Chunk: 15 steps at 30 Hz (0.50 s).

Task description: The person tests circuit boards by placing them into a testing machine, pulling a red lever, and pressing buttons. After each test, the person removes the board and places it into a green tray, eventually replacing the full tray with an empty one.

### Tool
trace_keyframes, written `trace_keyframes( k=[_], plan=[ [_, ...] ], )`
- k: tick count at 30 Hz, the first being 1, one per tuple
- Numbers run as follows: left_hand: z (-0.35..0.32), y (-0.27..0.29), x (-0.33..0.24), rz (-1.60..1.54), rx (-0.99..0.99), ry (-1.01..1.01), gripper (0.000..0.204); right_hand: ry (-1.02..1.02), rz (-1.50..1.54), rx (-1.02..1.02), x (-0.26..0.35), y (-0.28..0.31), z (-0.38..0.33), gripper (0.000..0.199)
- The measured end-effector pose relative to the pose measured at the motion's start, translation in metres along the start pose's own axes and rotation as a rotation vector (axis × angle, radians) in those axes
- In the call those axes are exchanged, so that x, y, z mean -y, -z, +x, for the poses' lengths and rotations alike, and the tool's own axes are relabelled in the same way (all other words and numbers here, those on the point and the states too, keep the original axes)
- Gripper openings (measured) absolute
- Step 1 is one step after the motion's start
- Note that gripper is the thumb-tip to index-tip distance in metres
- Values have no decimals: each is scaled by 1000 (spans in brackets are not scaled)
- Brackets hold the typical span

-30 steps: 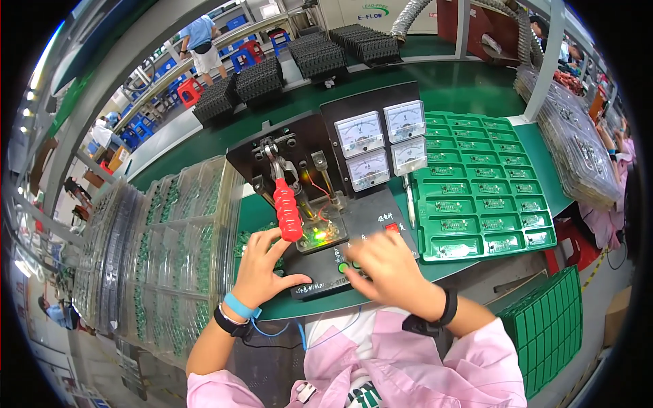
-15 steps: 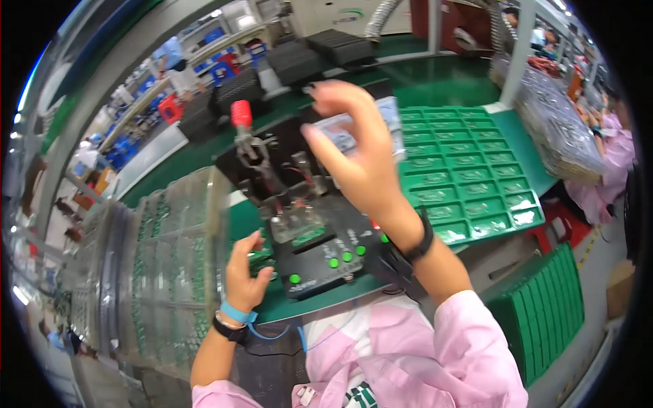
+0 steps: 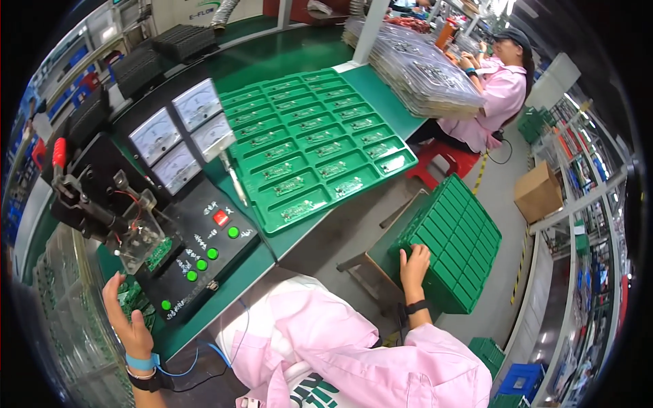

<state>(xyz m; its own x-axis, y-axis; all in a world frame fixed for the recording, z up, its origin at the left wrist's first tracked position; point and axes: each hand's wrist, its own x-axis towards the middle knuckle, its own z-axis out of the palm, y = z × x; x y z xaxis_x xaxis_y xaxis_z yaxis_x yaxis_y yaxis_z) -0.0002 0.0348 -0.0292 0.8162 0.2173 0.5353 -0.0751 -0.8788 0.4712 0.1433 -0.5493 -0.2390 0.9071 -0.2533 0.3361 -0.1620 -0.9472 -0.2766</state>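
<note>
Green moulded plastic tray stack [image 3: 452, 245], light, stiff, slightly flexible: right hand [image 3: 413, 264] grasps its near-left edge; left hand [image 3: 126, 319] open, empty.

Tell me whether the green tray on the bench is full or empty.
Mostly full: the tray holds a small board in nearly every pocket.

A person's two hands spread wide apart, seen from above.

The left hand [image 3: 128, 325] is raised at the lower left, palm open, fingers loosely extended upward, a blue band and a dark strap on its wrist. The right arm, in a pink sleeve, stretches out to the lower right; the right hand [image 3: 413, 265] lies palm down with fingers curled, a black band at the wrist.
</note>
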Motion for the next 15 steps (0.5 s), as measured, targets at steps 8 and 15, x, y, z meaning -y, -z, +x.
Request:
trace_keyframes(
  k=[8, 15],
  plan=[
    [-8, 2, -3, 15, 12, -10, 66, -102, -17, -228, -9, -37, 21, 23],
    [-6, 1, -3, 28, 23, 0, 68, -166, 6, -256, -1, -33, -18, 17]
  ],
)
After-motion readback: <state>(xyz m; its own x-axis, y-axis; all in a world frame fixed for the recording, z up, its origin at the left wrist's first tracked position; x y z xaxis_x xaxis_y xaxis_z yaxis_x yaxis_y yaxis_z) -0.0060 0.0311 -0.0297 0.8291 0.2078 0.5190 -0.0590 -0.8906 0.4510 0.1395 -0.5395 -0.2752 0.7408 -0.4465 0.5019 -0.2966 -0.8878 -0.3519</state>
